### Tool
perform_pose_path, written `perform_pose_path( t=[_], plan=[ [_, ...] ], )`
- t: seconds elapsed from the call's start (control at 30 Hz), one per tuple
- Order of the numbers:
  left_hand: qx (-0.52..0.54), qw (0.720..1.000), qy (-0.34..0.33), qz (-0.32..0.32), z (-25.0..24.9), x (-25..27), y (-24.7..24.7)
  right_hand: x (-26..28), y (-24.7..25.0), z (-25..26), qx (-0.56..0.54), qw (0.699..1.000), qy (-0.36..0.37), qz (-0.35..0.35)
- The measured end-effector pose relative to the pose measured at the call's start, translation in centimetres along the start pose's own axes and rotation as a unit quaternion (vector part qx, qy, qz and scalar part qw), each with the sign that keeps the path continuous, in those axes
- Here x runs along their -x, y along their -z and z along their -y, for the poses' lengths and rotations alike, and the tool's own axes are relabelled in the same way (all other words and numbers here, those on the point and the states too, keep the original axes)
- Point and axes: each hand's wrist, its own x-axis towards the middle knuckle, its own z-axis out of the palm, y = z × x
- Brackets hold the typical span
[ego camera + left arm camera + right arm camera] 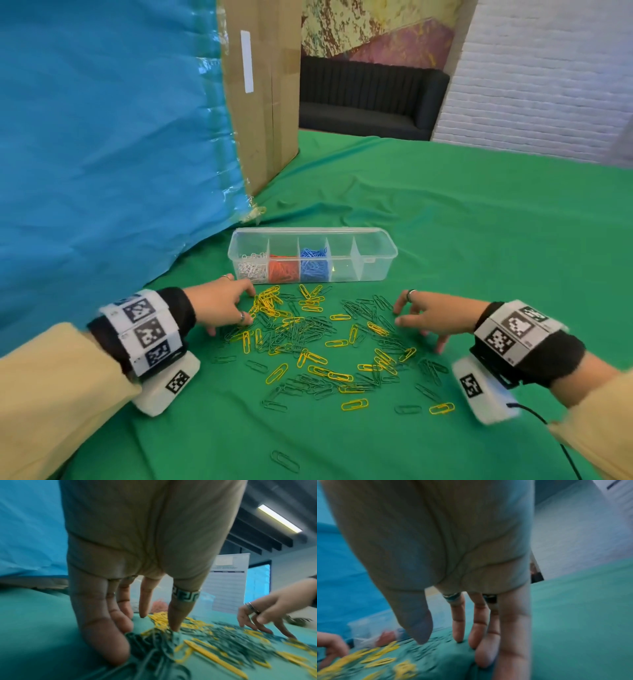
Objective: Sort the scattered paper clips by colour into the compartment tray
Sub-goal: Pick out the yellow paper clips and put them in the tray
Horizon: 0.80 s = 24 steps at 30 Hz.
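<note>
Compartment tray (375,265) sits on the green-covered table (479,240), toward the far edge from the person, long axis running left to right. Three left cells filled: white clips (252,270), red clips (283,270), blue clips (313,265); the two right cells look empty. Loose pile of yellow paper clips (329,373) and dark green paper clips (301,329) lies on the near side of the tray, between both hands. Left hand (219,306) rests at the pile's left margin, fingers spread and extended, fingertips (175,627) pressing down among yellow and green clips; no clip held. Right hand (433,317) at the pile's right margin, fingers likewise spread and straight, tips on the cloth, holding nothing. Judgement: the empty cells lie away from the person and to the right, so the right hand is nearer them; the densest yellow cluster (267,301) lies just beside the left hand, just in front of the tray's red cell.
</note>
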Motion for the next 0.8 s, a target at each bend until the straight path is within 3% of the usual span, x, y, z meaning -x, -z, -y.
perform_pose_path(
  t=[0.13, 0.2, 0.33, 0.47, 0.6, 0.7, 0.8],
  plan=[
    [0.085, 0.995, -0.033, 0.032, -2.1, 0.0, -1.2, 0.1, -2.0, 2.4, -0.072, 0.994, 0.075, 0.034],
    [0.104, 0.993, -0.058, 0.028, -2.3, 0.5, -1.0, 0.5, -1.9, 2.8, -0.081, 0.992, 0.096, 0.011],
    [-0.028, 0.993, -0.113, -0.024, -1.6, 2.9, 0.2, 2.2, -0.1, 0.6, 0.017, 0.999, 0.035, -0.033],
    [-0.094, 0.982, -0.093, 0.136, -2.3, 5.3, -1.3, 3.5, -0.3, -1.5, 0.022, 0.997, -0.059, 0.033],
    [-0.077, 0.963, -0.118, 0.228, -5.1, 5.7, -4.1, 3.0, -2.2, -0.6, -0.089, 0.995, -0.004, 0.044],
    [-0.103, 0.959, -0.153, 0.214, -6.6, 5.2, -5.3, 2.4, -3.5, 0.8, -0.145, 0.987, 0.055, 0.031],
    [-0.111, 0.967, -0.175, 0.151, -7.2, 5.3, -5.1, 2.7, -3.5, 0.9, -0.146, 0.986, 0.083, 0.002]
  ],
)
